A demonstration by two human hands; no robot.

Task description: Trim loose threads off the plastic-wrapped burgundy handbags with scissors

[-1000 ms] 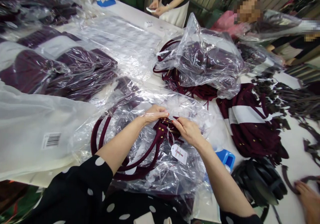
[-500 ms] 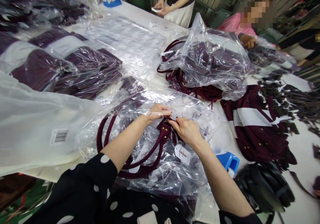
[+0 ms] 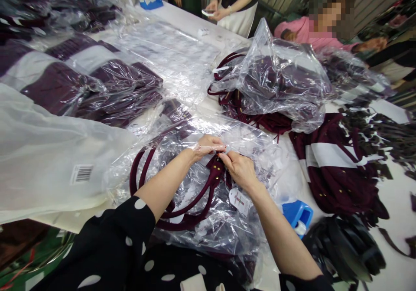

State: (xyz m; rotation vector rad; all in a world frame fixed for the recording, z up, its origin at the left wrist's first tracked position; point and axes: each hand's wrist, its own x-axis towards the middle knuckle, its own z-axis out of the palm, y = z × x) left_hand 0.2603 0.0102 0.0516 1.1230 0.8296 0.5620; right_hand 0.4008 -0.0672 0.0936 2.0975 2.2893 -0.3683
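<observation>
A maroon handbag with looped handles (image 3: 202, 210) lies in front of me, partly in or on clear plastic wrapping (image 3: 211, 234). My left hand (image 3: 209, 145) and my right hand (image 3: 239, 167) meet at the top of the handle's studded tab (image 3: 215, 171). Both are closed in a pinch there; the small part between the fingertips is mostly hidden. Clear film lies over part of my left hand. A white hang tag (image 3: 239, 201) dangles below my right hand.
Wrapped maroon bags (image 3: 107, 78) lie at the left, with more plastic-covered bags (image 3: 276, 78) ahead. Unwrapped maroon bags (image 3: 338, 174), dark straps (image 3: 347, 247) and a blue container (image 3: 296, 215) are on the right. A person in pink (image 3: 299, 31) works across the table.
My hands stay pinched at the handle tab, with the right fingers shifting slightly. The view has moved a little. The person in pink has stretched an arm toward the right.
</observation>
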